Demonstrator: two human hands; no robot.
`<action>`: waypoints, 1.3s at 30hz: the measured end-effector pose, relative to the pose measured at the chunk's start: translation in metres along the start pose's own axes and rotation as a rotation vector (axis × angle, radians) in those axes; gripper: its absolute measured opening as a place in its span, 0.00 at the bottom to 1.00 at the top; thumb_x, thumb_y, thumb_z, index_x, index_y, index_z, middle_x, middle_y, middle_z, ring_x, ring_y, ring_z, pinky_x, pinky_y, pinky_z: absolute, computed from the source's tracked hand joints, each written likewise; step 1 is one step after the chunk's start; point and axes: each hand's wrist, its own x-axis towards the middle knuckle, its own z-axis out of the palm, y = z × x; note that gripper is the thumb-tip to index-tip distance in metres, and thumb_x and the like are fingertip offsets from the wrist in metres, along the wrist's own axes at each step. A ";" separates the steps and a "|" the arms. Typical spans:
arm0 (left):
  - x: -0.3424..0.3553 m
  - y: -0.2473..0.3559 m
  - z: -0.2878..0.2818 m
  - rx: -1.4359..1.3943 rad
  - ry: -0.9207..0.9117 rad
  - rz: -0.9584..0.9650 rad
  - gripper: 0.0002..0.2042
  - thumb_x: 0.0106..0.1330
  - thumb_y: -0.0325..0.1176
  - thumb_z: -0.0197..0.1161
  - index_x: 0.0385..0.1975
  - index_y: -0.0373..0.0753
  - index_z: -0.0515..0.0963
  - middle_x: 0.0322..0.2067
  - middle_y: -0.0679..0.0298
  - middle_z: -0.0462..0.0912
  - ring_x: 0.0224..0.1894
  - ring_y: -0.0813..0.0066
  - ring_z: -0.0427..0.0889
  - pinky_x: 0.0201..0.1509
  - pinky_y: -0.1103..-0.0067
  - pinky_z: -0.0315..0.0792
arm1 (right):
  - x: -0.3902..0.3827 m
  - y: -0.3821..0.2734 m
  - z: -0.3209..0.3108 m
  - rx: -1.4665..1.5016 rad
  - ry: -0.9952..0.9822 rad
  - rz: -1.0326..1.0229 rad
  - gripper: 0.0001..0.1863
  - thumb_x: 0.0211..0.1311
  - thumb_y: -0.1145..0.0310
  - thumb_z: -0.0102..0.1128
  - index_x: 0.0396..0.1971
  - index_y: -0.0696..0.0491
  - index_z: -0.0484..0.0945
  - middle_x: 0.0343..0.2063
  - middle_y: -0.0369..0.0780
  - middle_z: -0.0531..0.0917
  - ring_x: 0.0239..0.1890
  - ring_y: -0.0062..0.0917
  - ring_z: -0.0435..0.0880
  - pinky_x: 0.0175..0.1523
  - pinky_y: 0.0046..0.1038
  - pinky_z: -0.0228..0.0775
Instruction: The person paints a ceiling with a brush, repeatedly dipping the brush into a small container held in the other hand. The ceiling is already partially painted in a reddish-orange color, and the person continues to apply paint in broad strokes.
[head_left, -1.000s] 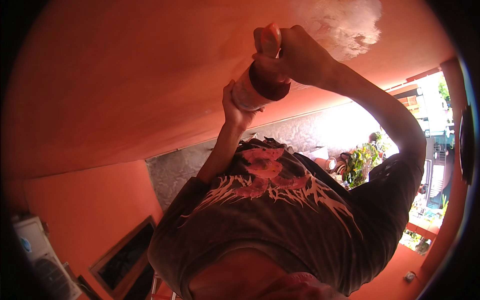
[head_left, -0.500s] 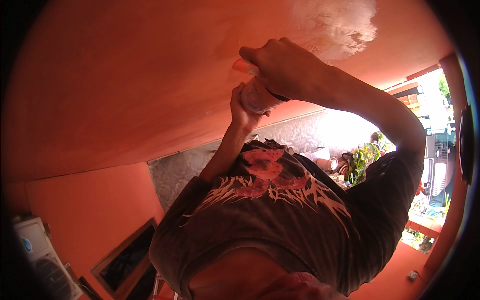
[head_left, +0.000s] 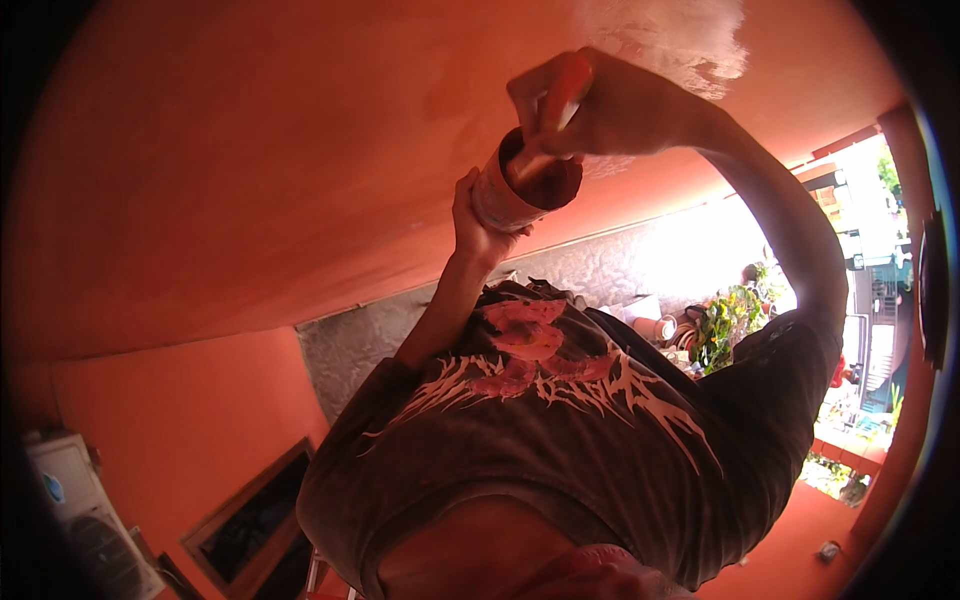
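Note:
My left hand (head_left: 480, 238) is wrapped round the side and bottom of a small round paint can (head_left: 503, 203). The can is tilted, and its dark open mouth faces up and to the right. Above it, my right hand (head_left: 630, 108) is closed on a paintbrush (head_left: 569, 88) with an orange-red handle. The brush points down into the can's mouth; its tip is hidden inside, and the hand is slightly blurred. Close beyond both hands is an orange wall (head_left: 300, 170). A glossy pale patch (head_left: 665, 40) shows on it above my right hand.
A white outdoor air-conditioner unit (head_left: 88, 515) and a dark framed window (head_left: 255, 520) are at the lower left. Green potted plants (head_left: 725, 325) stand to the right, below my right arm. A grey wall strip (head_left: 365, 340) runs behind my left forearm.
My right hand has moved up and right and turned, so the brush handle now stands upright with its lower end in the can. The can's mouth has come into view.

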 end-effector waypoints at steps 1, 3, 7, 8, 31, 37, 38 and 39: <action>0.000 0.000 0.001 -0.002 0.010 0.005 0.29 0.69 0.62 0.44 0.52 0.44 0.76 0.42 0.61 0.85 0.39 0.64 0.84 0.27 0.67 0.76 | 0.000 0.003 0.003 -0.036 -0.046 -0.018 0.04 0.54 0.73 0.64 0.24 0.53 0.77 0.22 0.36 0.81 0.28 0.25 0.83 0.33 0.28 0.75; 0.000 0.000 0.000 0.002 -0.011 0.004 0.29 0.70 0.61 0.44 0.52 0.43 0.76 0.41 0.60 0.85 0.39 0.64 0.84 0.27 0.67 0.76 | -0.002 0.004 0.005 -0.105 -0.124 -0.033 0.02 0.52 0.73 0.62 0.23 0.52 0.78 0.24 0.36 0.81 0.30 0.27 0.82 0.36 0.31 0.75; -0.005 0.003 0.008 0.025 0.026 0.034 0.29 0.71 0.60 0.43 0.52 0.42 0.77 0.40 0.60 0.85 0.39 0.64 0.84 0.27 0.67 0.76 | -0.004 -0.001 0.001 -0.211 -0.223 -0.027 0.01 0.49 0.73 0.60 0.21 0.51 0.78 0.25 0.39 0.81 0.30 0.32 0.81 0.36 0.33 0.73; -0.005 0.001 0.007 0.012 0.010 0.023 0.28 0.71 0.60 0.42 0.51 0.41 0.77 0.40 0.60 0.85 0.38 0.64 0.84 0.27 0.67 0.76 | -0.005 -0.002 -0.001 -0.231 -0.238 -0.023 0.01 0.48 0.73 0.60 0.21 0.51 0.78 0.26 0.40 0.82 0.30 0.33 0.81 0.36 0.33 0.73; 0.012 -0.012 0.015 0.089 0.122 -0.034 0.31 0.68 0.63 0.42 0.54 0.41 0.74 0.39 0.58 0.84 0.33 0.62 0.83 0.24 0.71 0.73 | -0.023 -0.004 -0.013 -0.069 0.105 0.223 0.11 0.58 0.65 0.67 0.34 0.56 0.78 0.26 0.43 0.85 0.31 0.32 0.88 0.35 0.34 0.79; 0.010 -0.008 0.002 0.097 0.037 -0.031 0.29 0.70 0.62 0.43 0.51 0.42 0.76 0.40 0.60 0.84 0.38 0.64 0.83 0.30 0.68 0.74 | -0.034 0.008 0.026 -0.302 0.343 0.143 0.10 0.66 0.64 0.59 0.36 0.56 0.77 0.25 0.51 0.84 0.31 0.44 0.87 0.36 0.40 0.80; 0.009 -0.009 0.003 0.088 0.041 -0.040 0.29 0.70 0.62 0.43 0.51 0.42 0.76 0.40 0.60 0.84 0.38 0.64 0.83 0.30 0.69 0.74 | -0.034 0.008 0.030 -0.305 0.361 0.111 0.09 0.65 0.66 0.59 0.35 0.57 0.76 0.23 0.50 0.82 0.29 0.45 0.85 0.35 0.41 0.79; 0.010 -0.010 0.003 0.079 0.045 -0.049 0.29 0.69 0.62 0.43 0.51 0.42 0.76 0.40 0.60 0.84 0.38 0.64 0.83 0.29 0.69 0.74 | -0.035 0.009 0.035 -0.308 0.380 0.079 0.08 0.65 0.67 0.58 0.34 0.57 0.74 0.22 0.49 0.81 0.28 0.46 0.82 0.34 0.41 0.77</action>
